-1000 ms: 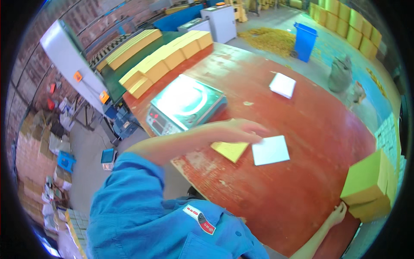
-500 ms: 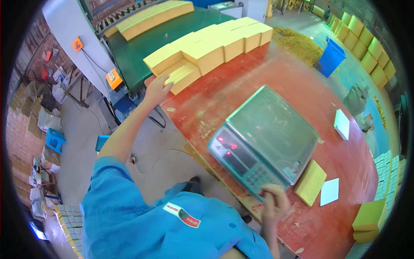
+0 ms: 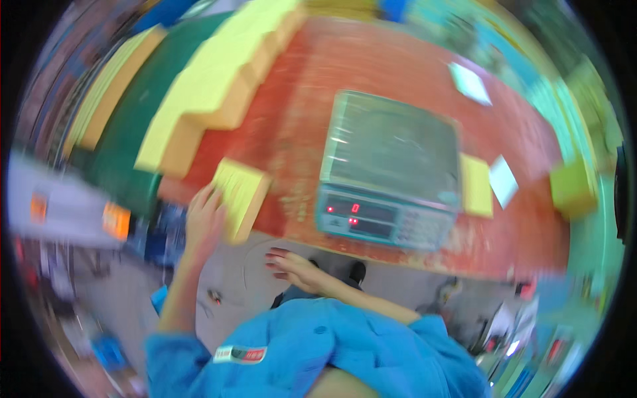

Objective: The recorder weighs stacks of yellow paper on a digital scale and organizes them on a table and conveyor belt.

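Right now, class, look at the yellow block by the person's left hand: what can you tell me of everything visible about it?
The yellow block is boxy, with a pale yellow top and a more orange side; it looks like stacked paper, though blur hides fine detail. It is angled at the near edge of the red table, apart from the row of yellow blocks. The left hand touches its left side; whether the block is lifted or resting, I cannot tell.

Orange box (image 3: 116, 221) near green belt (image 3: 146, 103)
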`<act>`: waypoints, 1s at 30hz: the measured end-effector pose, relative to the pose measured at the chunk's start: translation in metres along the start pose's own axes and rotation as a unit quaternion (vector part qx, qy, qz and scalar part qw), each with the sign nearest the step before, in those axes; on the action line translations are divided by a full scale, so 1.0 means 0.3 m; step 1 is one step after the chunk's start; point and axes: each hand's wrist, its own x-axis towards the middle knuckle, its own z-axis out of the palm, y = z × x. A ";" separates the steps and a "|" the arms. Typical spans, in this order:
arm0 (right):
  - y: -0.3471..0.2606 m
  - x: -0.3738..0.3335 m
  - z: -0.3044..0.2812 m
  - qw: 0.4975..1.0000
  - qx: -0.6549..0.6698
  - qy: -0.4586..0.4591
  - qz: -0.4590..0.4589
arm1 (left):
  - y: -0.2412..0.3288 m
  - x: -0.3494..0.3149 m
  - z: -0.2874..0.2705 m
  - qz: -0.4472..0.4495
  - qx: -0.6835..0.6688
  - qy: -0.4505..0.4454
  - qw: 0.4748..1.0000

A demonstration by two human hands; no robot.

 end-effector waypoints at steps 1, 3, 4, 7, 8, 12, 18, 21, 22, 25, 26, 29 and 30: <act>0.015 0.059 -0.011 0.998 0.057 0.014 -0.037 | 0.064 -0.009 -0.005 -0.028 -0.096 -0.001 0.995; -0.030 0.109 0.077 0.995 0.061 -0.060 -0.055 | 0.013 -0.109 -0.007 -0.098 -0.123 0.048 0.986; -0.044 0.113 0.124 0.994 0.075 -0.057 -0.056 | -0.033 -0.154 0.010 -0.200 -0.295 0.042 0.933; -0.090 0.062 0.222 0.997 0.048 0.006 -0.066 | -0.087 -0.186 -0.022 -0.361 -0.550 -0.070 0.750; -0.102 0.056 0.219 0.996 0.001 0.057 -0.063 | -0.070 -0.183 -0.006 -0.351 -0.553 -0.080 0.752; -0.090 0.050 0.168 0.984 -0.061 0.100 -0.136 | 0.017 -0.233 0.010 -0.381 -0.630 -0.152 0.659; -0.214 -0.227 0.098 0.958 -0.212 0.080 -0.174 | 0.222 -0.391 -0.009 -0.350 -0.661 -0.093 0.657; -0.416 -0.495 0.036 0.904 -0.281 0.013 -0.323 | 0.490 -0.259 -0.120 -0.217 -0.683 -0.138 0.683; -0.450 -0.562 -0.009 0.921 -0.270 -0.002 -0.281 | 0.581 -0.212 -0.131 -0.219 -0.676 -0.127 0.693; -0.537 -0.869 -0.177 0.930 -0.161 0.064 -0.325 | 0.792 -0.051 -0.061 -0.214 -0.691 -0.125 0.679; -0.542 -0.988 -0.246 0.939 -0.106 0.109 -0.309 | 0.893 0.007 -0.044 -0.103 -0.696 -0.170 0.690; -0.476 -1.259 -0.456 0.909 0.006 0.254 -0.330 | 1.208 0.100 0.071 0.043 -0.596 -0.196 0.778; -0.461 -1.339 -0.503 0.893 0.023 0.311 -0.323 | 1.291 0.145 0.117 0.113 -0.517 -0.228 0.817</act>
